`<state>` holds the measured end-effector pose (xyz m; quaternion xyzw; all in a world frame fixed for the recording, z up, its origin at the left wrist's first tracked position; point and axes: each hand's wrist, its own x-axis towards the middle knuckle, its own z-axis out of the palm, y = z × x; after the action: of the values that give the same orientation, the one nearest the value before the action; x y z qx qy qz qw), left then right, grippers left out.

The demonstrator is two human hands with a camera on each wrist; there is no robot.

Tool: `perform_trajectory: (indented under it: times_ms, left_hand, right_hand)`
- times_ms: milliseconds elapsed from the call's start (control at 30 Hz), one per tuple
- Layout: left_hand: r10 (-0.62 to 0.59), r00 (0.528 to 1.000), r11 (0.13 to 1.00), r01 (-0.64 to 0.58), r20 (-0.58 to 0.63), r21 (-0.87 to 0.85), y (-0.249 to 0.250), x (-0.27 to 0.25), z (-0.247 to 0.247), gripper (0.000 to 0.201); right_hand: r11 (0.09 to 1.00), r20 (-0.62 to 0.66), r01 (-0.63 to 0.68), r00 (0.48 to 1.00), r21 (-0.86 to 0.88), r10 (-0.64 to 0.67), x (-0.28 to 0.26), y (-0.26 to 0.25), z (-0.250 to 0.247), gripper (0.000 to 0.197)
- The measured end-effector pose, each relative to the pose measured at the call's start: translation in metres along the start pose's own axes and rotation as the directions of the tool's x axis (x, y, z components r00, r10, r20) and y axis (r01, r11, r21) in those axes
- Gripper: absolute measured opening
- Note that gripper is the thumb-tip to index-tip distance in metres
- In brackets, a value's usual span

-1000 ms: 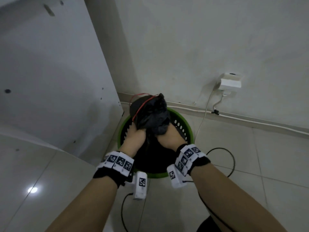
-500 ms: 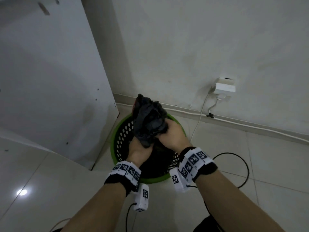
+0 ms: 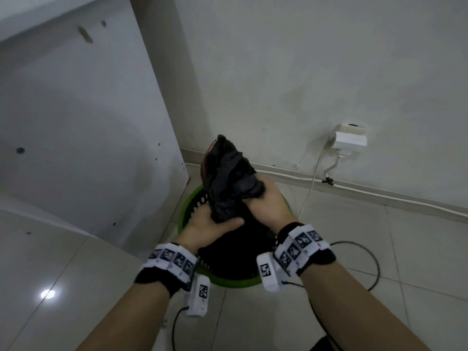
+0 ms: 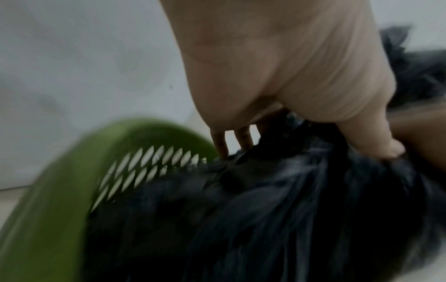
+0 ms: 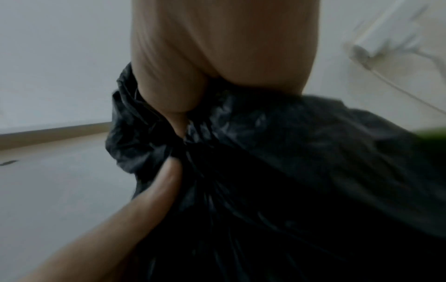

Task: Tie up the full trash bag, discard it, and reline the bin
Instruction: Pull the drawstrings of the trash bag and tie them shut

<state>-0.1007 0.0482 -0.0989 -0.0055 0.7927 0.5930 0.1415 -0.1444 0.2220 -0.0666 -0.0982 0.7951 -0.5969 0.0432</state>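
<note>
A black trash bag [image 3: 231,178] with a red drawstring sits in a round green perforated bin [image 3: 192,201] on the floor by the wall. Its top is gathered into a bunch that sticks up above the rim. My left hand [image 3: 212,224] grips the gathered neck from the left and below. My right hand [image 3: 268,206] grips it from the right, just above. In the left wrist view the left hand [image 4: 301,118] is curled round the black bag [image 4: 277,209] beside the green bin [image 4: 60,181]. The right wrist view shows the right hand [image 5: 193,99] clenched on the bag's [image 5: 301,171] twisted neck.
A white cabinet panel [image 3: 88,135] stands close on the bin's left. On the wall to the right hangs a white plug box [image 3: 350,140], its cable [image 3: 314,178] dropping to the floor. A black cable [image 3: 372,264] loops on the tiled floor [image 3: 379,249] at the right.
The bag's gathered top has been drawn up and bunched tighter. My left hand has shifted under the neck and the right hand has closed over it from the right.
</note>
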Motion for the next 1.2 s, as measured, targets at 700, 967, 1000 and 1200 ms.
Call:
perform_trajectory:
  times_ms: [700, 967, 1000, 1200]
  left_hand:
    - [0.464, 0.848, 0.86, -0.5, -0.254, -0.098, 0.186, -0.004, -0.048, 0.013]
    - [0.342, 0.879, 0.693, -0.475, -0.332, -0.543, 0.234, -0.014, -0.09, 0.047]
    - [0.345, 0.879, 0.705, -0.474, -0.329, -0.528, 0.243, -0.017, -0.092, 0.047]
    - [0.474, 0.784, 0.763, -0.593, -0.401, -0.258, 0.285, -0.026, -0.085, 0.045]
  right_hand:
    - [0.942, 0.16, 0.243, 0.965, -0.232, -0.209, 0.016, -0.132, -0.064, 0.015]
    - [0.709, 0.132, 0.125, 0.99, -0.694, -0.046, 0.005, -0.192, -0.113, 0.04]
    - [0.666, 0.144, 0.111, 0.99, -0.738, -0.005, 0.002, -0.207, -0.117, 0.032]
    - [0.455, 0.153, 0.098, 0.985, -0.885, 0.085, -0.01, -0.256, -0.133, 0.023]
